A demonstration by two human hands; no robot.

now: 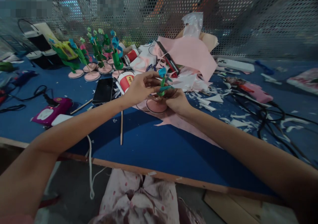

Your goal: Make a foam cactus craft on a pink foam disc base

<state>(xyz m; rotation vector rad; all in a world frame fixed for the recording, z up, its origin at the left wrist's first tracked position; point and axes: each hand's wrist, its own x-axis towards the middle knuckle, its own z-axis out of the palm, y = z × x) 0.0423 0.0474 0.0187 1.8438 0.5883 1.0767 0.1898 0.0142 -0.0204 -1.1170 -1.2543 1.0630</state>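
Observation:
A small paper flower (163,79) with a blue top and a green stem stands above a round pink base (157,106) edged in dark. My left hand (141,87) reaches in from the left, its fingers bent around the green stem. From the right, my right hand (178,100) is closed at the stem's lower part, just over the base; its fingertips are partly hidden. Under the base lies a sheet of pink paper (184,126). A red and white paper cup (125,79) stands right behind my left hand.
Several similar paper flowers on pink discs (91,76) stand at the back left. A black phone (103,90), a wooden stick (121,128) and a purple device (52,111) lie to the left. White paper scraps (211,99) and black cables (268,118) cover the right side. A perforated metal screen (238,28) rises behind.

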